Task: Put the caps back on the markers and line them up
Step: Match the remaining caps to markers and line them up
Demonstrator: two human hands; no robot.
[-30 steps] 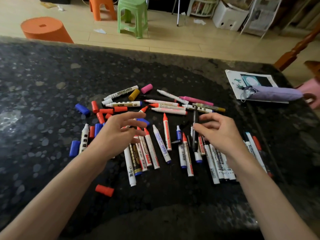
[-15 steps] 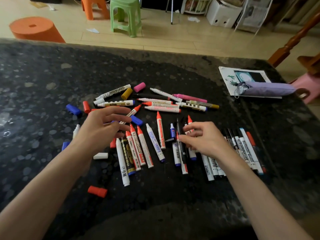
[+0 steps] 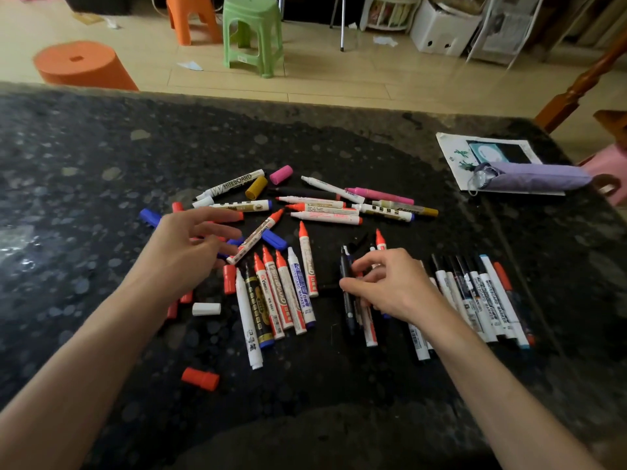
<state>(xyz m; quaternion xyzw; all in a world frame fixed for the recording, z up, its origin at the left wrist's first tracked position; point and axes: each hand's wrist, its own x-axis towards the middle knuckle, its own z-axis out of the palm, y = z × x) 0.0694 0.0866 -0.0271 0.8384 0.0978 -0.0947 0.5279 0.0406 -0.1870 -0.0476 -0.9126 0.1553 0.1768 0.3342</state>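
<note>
Several uncapped markers lie on the black stone table (image 3: 101, 164). One group of red and blue tipped markers (image 3: 281, 300) lies side by side in the middle, and a tidier row (image 3: 481, 300) lies at the right. A loose heap (image 3: 322, 208) sits behind them. My right hand (image 3: 390, 286) pinches a black marker (image 3: 346, 300) between thumb and fingers at the left end of the right-hand row. My left hand (image 3: 183, 245) hovers with its fingers spread over loose red and blue caps. A red cap (image 3: 200, 378), a white cap (image 3: 206, 309) and a blue cap (image 3: 149, 217) lie apart.
A pink cap (image 3: 281, 174) and a yellow cap (image 3: 256, 187) lie at the back of the heap. A purple pouch (image 3: 532, 178) rests on a printed sheet (image 3: 454, 154) at the far right. Beyond the table edge stand an orange stool (image 3: 81, 66) and a green stool (image 3: 252, 32).
My right hand has come down and left onto the row and curled onto the black marker. My left hand still hovers over the caps, shifted slightly left.
</note>
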